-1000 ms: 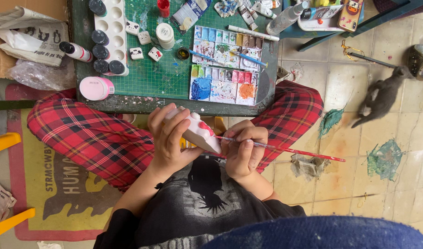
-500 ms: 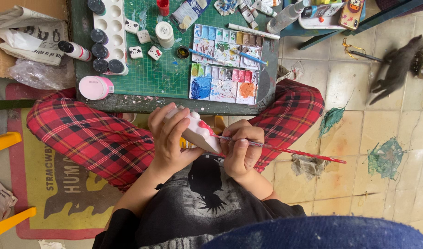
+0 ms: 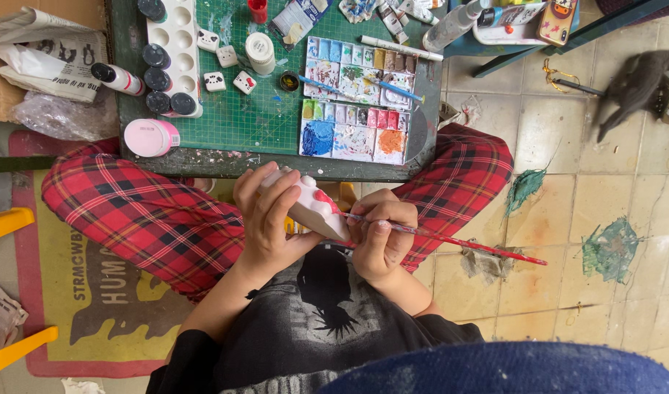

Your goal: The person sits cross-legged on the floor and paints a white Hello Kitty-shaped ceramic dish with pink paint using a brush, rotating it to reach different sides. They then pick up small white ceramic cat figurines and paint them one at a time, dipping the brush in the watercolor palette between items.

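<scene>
My left hand point(image 3: 265, 215) grips a small white figurine point(image 3: 316, 208) with pink and red spots, held over my lap. My right hand point(image 3: 382, 233) pinches a thin red-handled paintbrush point(image 3: 458, 241) whose tip touches the figurine's right side; the handle sticks out to the right over my knee. I sit cross-legged in red plaid trousers point(image 3: 137, 219). Just ahead, on a green cutting mat point(image 3: 240, 117), lies an open watercolour palette point(image 3: 356, 102) with two blue brushes across it.
On the mat: a white well palette point(image 3: 178, 36), dark-capped paint bottles point(image 3: 159, 80), small painted dice-like blocks point(image 3: 229, 69), a pink jar point(image 3: 151, 137), a red cup point(image 3: 258, 9). A grey cat point(image 3: 637, 84) at the right on the paint-stained tile floor. Newspaper point(image 3: 43, 51) at the left, yellow rug point(image 3: 94, 292) below.
The cat at the right has moved further toward the upper right edge. My hands, figurine and brush stay almost where they were.
</scene>
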